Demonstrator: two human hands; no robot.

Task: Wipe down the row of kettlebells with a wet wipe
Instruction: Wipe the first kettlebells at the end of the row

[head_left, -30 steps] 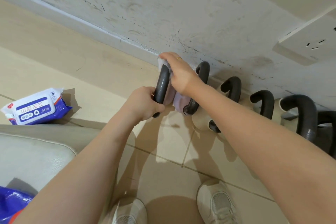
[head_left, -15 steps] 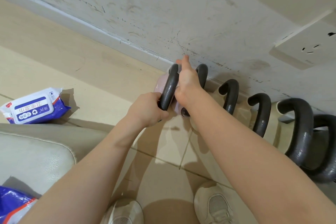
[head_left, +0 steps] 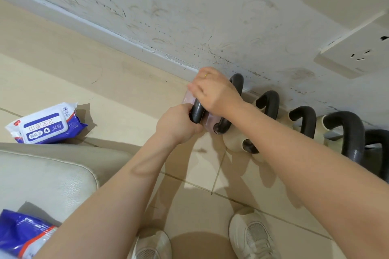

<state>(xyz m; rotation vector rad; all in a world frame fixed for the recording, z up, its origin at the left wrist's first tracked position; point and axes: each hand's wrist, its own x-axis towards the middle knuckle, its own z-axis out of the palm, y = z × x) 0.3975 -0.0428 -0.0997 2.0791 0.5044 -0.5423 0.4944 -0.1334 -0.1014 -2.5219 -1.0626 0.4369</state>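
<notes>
Kettlebell (head_left: 196, 109) at the row's left end, by the wall: my left hand (head_left: 179, 126) clenches its handle to steady it, my right hand (head_left: 214, 92) presses the wipe (head_left: 187, 99) against its body.

the scene was evenly, softly lit. arms cast soft shadows on the floor (head_left: 231, 174). the wall (head_left: 189, 17) line bowed from wide-angle distortion. the right hand (head_left: 214, 92) was slightly motion-blurred.

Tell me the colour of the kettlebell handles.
Dark grey, nearly black kettlebell handles, in the head view.
</notes>
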